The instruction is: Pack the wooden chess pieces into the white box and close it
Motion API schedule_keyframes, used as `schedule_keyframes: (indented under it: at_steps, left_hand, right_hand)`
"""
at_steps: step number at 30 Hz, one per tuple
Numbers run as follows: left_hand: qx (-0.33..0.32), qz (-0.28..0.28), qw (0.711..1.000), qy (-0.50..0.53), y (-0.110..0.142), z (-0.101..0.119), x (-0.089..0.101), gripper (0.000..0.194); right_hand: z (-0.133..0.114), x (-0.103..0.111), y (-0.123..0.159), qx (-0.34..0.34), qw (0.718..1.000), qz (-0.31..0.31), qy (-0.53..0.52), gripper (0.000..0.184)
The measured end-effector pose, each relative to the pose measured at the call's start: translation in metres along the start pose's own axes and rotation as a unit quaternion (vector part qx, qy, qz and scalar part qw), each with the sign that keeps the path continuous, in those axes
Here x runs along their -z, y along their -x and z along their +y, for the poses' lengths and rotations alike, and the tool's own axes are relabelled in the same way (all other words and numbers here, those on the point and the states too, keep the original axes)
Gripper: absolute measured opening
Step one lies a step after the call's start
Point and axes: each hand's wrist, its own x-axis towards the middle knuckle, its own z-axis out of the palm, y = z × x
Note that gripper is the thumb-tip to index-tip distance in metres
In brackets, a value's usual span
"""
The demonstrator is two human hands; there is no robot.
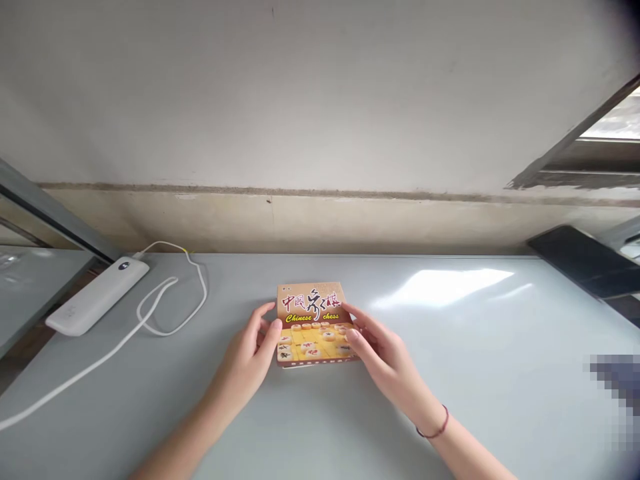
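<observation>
A Chinese chess box (311, 337) lies face up on the grey table, its brown and yellow lid printed with a board and round pieces. At its left edge is my left hand (256, 340), thumb against the near left side and fingers curled along the side farther back. Across from it, my right hand (377, 343) grips the right edge, with the thumb over the lid's corner. Between them the two hands hold the box from both sides. A thin pale strip shows under the box's front edge.
A white power bank (97, 300) with a white cable (107, 360) looped beside it lies on the left of the grey table (465, 380). A dark flat device (583, 260) rests at the back right. Behind the table stands a wall (320, 223).
</observation>
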Motion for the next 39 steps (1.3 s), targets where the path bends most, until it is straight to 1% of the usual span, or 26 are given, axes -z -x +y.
schedule_keyframes:
  at_steps: [4, 8, 11, 13, 15, 17, 19, 21, 24, 27, 29, 31, 32, 33, 34, 36, 38, 39]
  left_hand:
    - [-0.015, -0.009, 0.998, -0.065, 0.000, 0.007, 0.002, 0.054]
    - [-0.038, -0.020, 0.983, -0.181, 0.004, 0.015, 0.004, 0.053]
    - [-0.038, -0.042, 0.967, -0.250, 0.009, 0.013, 0.005, 0.051]
    - [-0.048, -0.045, 0.959, -0.275, 0.009, 0.009, 0.004, 0.048]
    - [-0.090, -0.024, 0.952, -0.291, 0.008, 0.004, 0.002, 0.045]
    - [-0.143, 0.017, 0.939, -0.313, 0.004, -0.001, 0.000, 0.044]
    - [-0.174, 0.048, 0.925, -0.335, 0.000, -0.006, -0.003, 0.043]
    - [-0.188, 0.064, 0.916, -0.349, -0.004, -0.009, -0.006, 0.042]
    - [-0.210, 0.079, 0.911, -0.346, -0.005, -0.012, -0.009, 0.038]
    - [-0.229, 0.090, 0.917, -0.315, -0.005, -0.010, -0.008, 0.033]
    - [-0.222, 0.085, 0.924, -0.300, -0.008, -0.007, -0.004, 0.031]
    - [-0.214, 0.080, 0.915, -0.333, -0.019, -0.002, 0.004, 0.033]
    - [-0.225, 0.075, 0.895, -0.377, -0.027, 0.000, 0.008, 0.035]
    - [-0.227, 0.084, 0.870, -0.429, -0.036, 0.002, 0.013, 0.036]
    - [-0.229, 0.089, 0.860, -0.447, -0.047, 0.004, 0.018, 0.035]
    - [-0.236, 0.090, 0.850, -0.463, -0.068, 0.006, 0.027, 0.033]
    - [-0.248, 0.077, 0.841, -0.475, -0.084, 0.007, 0.032, 0.031]
    - [-0.254, 0.069, 0.837, -0.479, -0.089, 0.006, 0.034, 0.030]
  right_hand:
    - [0.000, 0.002, -0.001, 0.015, 0.997, -0.005, 0.073, 0.045]
    - [-0.003, 0.006, 0.000, 0.048, 0.986, -0.012, 0.161, 0.040]
    - [-0.004, 0.009, 0.002, 0.072, 0.972, -0.043, 0.219, 0.038]
    - [-0.003, 0.009, 0.003, 0.083, 0.966, -0.055, 0.239, 0.038]
    - [-0.002, 0.008, 0.002, 0.092, 0.963, -0.051, 0.250, 0.038]
    - [-0.001, 0.006, 0.002, 0.101, 0.960, -0.036, 0.260, 0.038]
    - [0.000, 0.004, 0.001, 0.112, 0.956, -0.021, 0.269, 0.037]
    - [0.000, 0.003, 0.000, 0.119, 0.953, -0.014, 0.277, 0.037]
    - [0.001, 0.002, -0.001, 0.121, 0.952, -0.013, 0.282, 0.035]
    - [0.004, 0.005, -0.004, 0.102, 0.964, -0.021, 0.246, 0.033]
    - [0.008, 0.010, -0.009, 0.082, 0.976, 0.002, 0.202, 0.032]
    - [0.013, 0.016, -0.020, 0.074, 0.978, 0.052, 0.188, 0.029]
    - [0.016, 0.019, -0.028, 0.078, 0.973, 0.075, 0.205, 0.028]
    - [0.019, 0.021, -0.037, 0.084, 0.962, 0.085, 0.244, 0.028]
    - [0.021, 0.023, -0.047, 0.090, 0.947, 0.082, 0.298, 0.030]
    - [0.023, 0.026, -0.068, 0.084, 0.901, 0.065, 0.420, 0.032]
    - [0.023, 0.027, -0.085, 0.071, 0.879, 0.058, 0.468, 0.032]
    - [0.023, 0.027, -0.091, 0.066, 0.875, 0.056, 0.477, 0.032]
